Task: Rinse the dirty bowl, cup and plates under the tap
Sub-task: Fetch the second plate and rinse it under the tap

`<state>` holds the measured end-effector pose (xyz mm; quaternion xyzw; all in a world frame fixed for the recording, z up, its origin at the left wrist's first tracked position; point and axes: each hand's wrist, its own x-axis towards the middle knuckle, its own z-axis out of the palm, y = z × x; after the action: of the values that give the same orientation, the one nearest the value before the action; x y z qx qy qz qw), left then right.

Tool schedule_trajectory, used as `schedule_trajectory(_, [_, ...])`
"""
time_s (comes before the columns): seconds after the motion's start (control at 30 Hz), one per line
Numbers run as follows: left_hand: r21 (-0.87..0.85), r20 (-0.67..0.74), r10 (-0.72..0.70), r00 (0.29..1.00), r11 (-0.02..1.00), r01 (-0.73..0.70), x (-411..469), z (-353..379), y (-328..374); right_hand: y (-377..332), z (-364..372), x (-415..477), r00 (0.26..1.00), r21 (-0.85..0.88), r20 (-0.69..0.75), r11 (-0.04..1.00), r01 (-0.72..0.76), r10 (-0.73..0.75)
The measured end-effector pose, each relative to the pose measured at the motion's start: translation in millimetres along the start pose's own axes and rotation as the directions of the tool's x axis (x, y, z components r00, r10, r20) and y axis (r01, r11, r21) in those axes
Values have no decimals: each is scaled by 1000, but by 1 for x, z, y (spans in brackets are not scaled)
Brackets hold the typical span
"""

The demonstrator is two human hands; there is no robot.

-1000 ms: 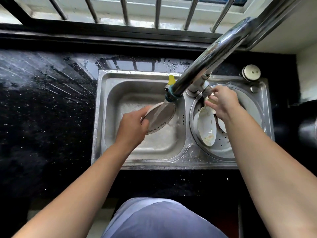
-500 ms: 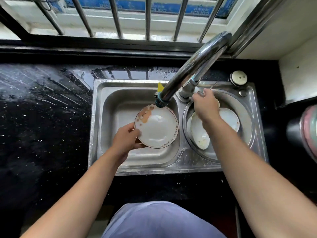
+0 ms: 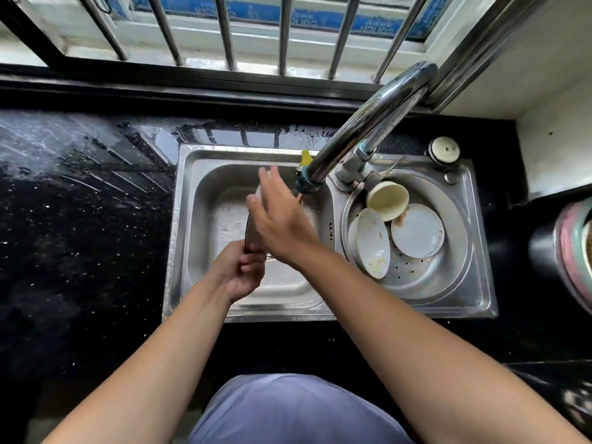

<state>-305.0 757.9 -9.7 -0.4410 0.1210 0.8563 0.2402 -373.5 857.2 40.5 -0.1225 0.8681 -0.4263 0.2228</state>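
My left hand grips the lower edge of a plate held nearly on edge over the left sink basin. My right hand lies flat with spread fingers against the plate's face, hiding most of it, just below the tap spout. In the round right basin rest a cream cup tipped on its side, a stained bowl leaning on edge, and a dirty white plate lying flat.
The chrome tap arches over the divider from the back right. Wet black countertop runs to the left. A white plug sits at the sink's back right corner. A window with metal bars is behind.
My right hand left the tap handle and crossed left onto the plate. My left hand turned the plate from face-up to nearly on edge.
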Motion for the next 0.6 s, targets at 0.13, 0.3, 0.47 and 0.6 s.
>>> schedule_trajectory(0.13, [38, -18, 45, 999, 998, -44, -2, 2, -7, 3, 20, -14, 990, 20, -139, 1000, 2, 1])
schedule_trajectory(0.3, [190, 80, -48, 996, 981, 32, -11, -10, -40, 22, -6, -3, 830, 697, -10, 599, -394, 558])
schedule_trajectory(0.47, [392, -53, 188, 981, 907, -153, -4, -19, -44, 41, 5, -38, 773, 639, 403, 454, -621, 491])
schedule_trajectory(0.6, [683, -104, 426, 899, 687, -247, 12, -23, -26, 54, 2, -63, 759, 742, 412, 298, -600, 504])
